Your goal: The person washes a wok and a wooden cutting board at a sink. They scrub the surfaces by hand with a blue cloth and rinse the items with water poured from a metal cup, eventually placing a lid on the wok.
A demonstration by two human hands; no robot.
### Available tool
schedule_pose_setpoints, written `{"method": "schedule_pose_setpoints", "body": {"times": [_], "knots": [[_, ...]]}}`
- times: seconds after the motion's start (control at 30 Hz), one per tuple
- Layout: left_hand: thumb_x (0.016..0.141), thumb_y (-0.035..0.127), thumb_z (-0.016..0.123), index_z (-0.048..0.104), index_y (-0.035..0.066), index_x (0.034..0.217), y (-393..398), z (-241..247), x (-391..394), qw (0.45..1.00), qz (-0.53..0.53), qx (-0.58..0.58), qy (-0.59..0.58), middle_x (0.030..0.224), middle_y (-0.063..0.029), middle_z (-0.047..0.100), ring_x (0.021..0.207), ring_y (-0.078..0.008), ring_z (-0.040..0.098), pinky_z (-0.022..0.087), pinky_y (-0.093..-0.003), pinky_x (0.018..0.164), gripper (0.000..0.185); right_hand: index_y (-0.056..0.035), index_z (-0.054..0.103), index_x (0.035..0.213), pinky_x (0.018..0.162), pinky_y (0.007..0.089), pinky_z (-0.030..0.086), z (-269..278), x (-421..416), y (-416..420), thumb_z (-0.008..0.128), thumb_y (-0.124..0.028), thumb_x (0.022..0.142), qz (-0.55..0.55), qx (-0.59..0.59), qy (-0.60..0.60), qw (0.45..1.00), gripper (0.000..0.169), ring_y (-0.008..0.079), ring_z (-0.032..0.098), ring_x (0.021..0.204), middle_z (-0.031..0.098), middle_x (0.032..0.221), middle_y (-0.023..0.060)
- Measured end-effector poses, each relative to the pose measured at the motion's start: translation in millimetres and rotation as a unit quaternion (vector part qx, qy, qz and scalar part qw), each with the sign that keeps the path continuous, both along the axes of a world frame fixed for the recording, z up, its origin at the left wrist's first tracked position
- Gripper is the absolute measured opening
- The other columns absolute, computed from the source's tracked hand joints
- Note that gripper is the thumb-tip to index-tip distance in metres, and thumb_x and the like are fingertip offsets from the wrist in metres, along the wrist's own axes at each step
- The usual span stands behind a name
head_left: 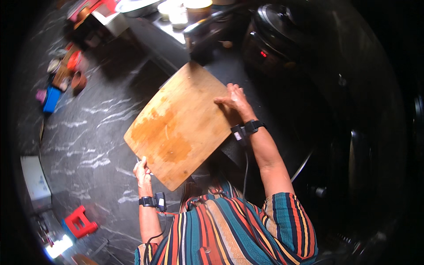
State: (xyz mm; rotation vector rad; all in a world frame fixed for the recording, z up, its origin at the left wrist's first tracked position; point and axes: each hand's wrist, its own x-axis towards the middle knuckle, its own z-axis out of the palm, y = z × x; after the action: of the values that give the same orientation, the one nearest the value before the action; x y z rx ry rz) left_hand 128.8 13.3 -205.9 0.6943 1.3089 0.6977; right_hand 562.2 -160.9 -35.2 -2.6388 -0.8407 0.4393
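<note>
A large wooden cutting board (185, 122) is tilted in front of me, with darker wet patches on its left half. My left hand (143, 170) grips its lower left edge, thumb on top and fingers partly hidden behind the board. At the board's right edge is my right hand (235, 99), its thumb over the surface and its fingers spread past the edge. Both wrists wear black straps with small cabled devices.
A black electric cooker (271, 36) with a lit red display stands at the upper right. Bright containers (185, 10) are at the top. A red plastic stool (80, 222) is at the lower left; a blue box (52, 99) and a brown pot (79, 81) lie at the upper left.
</note>
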Motion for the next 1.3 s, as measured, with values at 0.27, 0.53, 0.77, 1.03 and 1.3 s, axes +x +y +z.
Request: {"method": "schedule_pose_setpoints", "body": {"times": [0.27,0.53,0.77,1.03,1.3], "knots": [[0.079,0.013,0.072,0.056,0.009,0.066,84.5,-25.2,19.4,0.996,-0.09,0.024,-0.005,0.056,0.0011,0.052,0.037,-0.0051,0.033,0.021,-0.021,0.034,0.021,0.009,0.055,0.104,0.087,0.0413,0.048,-13.7,-14.8,-19.4,0.077,-0.043,0.059,-0.102,0.063,0.091,0.989,0.072,0.0396,0.059,0.102,0.06,0.106,0.0301],[0.076,0.002,0.064,0.061,-0.007,0.083,80.4,7.2,68.7,0.991,-0.061,-0.046,-0.107,0.082,-0.0149,0.066,0.072,-0.0255,0.066,0.057,-0.0365,0.065,0.011,0.0036,0.062,0.093,0.075,0.0382,0.052,-25.7,-23.7,-66.0,0.077,-0.035,0.064,-0.171,0.124,0.11,0.971,0.051,0.0317,0.065,0.087,0.066,0.093,0.0214],[0.073,0.002,0.071,0.05,0.012,0.063,86.9,72.4,83.7,0.99,-0.069,0.04,-0.116,0.056,0.0051,0.049,0.038,-0.0025,0.033,0.024,-0.0198,0.036,0.025,0.0073,0.059,0.09,0.073,0.0349,0.049,-23.7,-36.8,-84.2,0.074,-0.031,0.07,-0.169,0.223,0.087,0.956,0.046,0.0228,0.062,0.08,0.066,0.084,0.0195],[0.075,0.003,0.071,0.047,0.015,0.065,170.8,97.0,22.4,0.996,-0.033,0.033,-0.081,0.054,0.0086,0.044,0.036,-0.0004,0.03,0.02,-0.0182,0.034,0.028,0.0041,0.058,0.078,0.057,0.0349,0.041,-45.1,-13.9,43.6,0.066,-0.03,0.077,-0.132,0.247,0.115,0.953,0.036,0.0159,0.048,0.062,0.055,0.063,0.011],[0.079,0.001,0.065,0.05,0.011,0.072,227.6,135.0,-53.4,0.993,0.062,0.062,-0.073,0.056,0.0054,0.045,0.036,-0.002,0.032,0.022,-0.0174,0.033,0.019,0.0046,0.061,0.081,0.063,0.0371,0.044,-46.5,-24.5,207.1,0.06,-0.037,0.075,-0.038,0.233,0.178,0.955,0.042,0.0224,0.055,0.069,0.06,0.07,0.0151]]}}
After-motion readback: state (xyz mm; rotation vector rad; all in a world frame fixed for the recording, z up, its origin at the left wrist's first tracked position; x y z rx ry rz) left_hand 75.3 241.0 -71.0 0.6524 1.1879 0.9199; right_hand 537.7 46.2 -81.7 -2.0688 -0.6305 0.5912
